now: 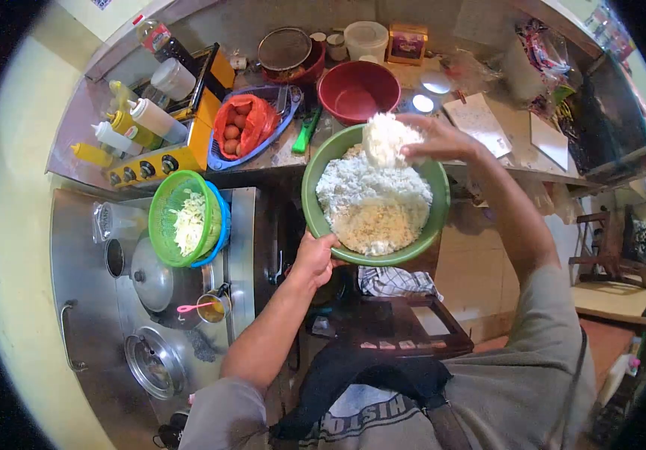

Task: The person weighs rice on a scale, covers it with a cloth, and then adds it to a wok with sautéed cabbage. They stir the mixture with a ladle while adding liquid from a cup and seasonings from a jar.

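My left hand (314, 259) grips the near left rim of a green bowl (442, 201), thumb over the edge. White cooked rice (368, 184) fills much of the bowl, with a tan, grainy patch (379, 220) on the near side. Over the bowl's far right edge, my right hand (443, 140) is closed on a clump of white rice (387, 139). The clump hides part of the far rim. Just beyond the bowl stands a dark red basin (359, 90).
At left, a green colander (159, 217) with shredded pale vegetable sits on the steel counter near a lidded pot (150, 274). Behind are eggs in a red bag (246, 112), a green-handled tool (305, 133) and squeeze bottles (154, 120). A white board (476, 124) lies at right.
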Demonstrator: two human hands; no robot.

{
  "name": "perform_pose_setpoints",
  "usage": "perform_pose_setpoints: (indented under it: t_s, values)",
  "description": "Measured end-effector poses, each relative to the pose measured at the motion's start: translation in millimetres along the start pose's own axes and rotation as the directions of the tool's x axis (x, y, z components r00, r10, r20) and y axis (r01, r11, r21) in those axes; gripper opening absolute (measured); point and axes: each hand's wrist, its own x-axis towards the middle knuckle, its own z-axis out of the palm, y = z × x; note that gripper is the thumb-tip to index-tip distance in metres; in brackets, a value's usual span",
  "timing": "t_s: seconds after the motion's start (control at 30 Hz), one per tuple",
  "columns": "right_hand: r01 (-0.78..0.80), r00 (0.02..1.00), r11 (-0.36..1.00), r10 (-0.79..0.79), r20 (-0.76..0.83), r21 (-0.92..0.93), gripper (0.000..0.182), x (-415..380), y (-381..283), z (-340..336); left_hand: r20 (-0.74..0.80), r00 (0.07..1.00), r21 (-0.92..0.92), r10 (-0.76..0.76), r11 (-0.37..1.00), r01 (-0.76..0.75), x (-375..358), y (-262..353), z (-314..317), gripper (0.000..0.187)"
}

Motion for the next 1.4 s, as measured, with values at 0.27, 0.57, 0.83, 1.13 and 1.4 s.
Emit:
perform_pose_setpoints:
  t_s: [0.27, 0.57, 0.83, 1.13, 1.4]
  values:
    - [-0.091, 0.995, 0.936, 0.068, -0.078, -0.339, 0.091, 130, 18, -56, -0.033, 0.999, -0.032, -0.031, 0.999, 0.030, -12, -10, -10, 0.053]
    - [-0.301, 0.946, 0.555, 0.069, -0.317, -0.775, 0.056, 154, -3, -18, -0.114, 0.986, -0.051, -0.119, 0.992, 0.114, -32, -42, -28, 0.055]
    - [-0.104, 0.954, 0.647, 0.281, 0.109, -0.756, 0.052, -8, -44, 60, -0.126, 0.992, -0.001, -0.019, 1.000, 0.019, -41, -62, -33, 0.061]
    - [-0.107, 0.982, 0.849, 0.170, 0.076, -0.518, 0.055, -21, 14, 169, -0.113, 0.993, -0.109, -0.024, 0.994, 0.012, -49, -62, -15, 0.067]
    - [0.086, 0.992, 0.978, -0.066, 0.110, -0.187, 0.062, -3, 58, 202, -0.136, 0.991, -0.019, 0.004, 1.000, -0.007, -57, -57, -24, 0.068]
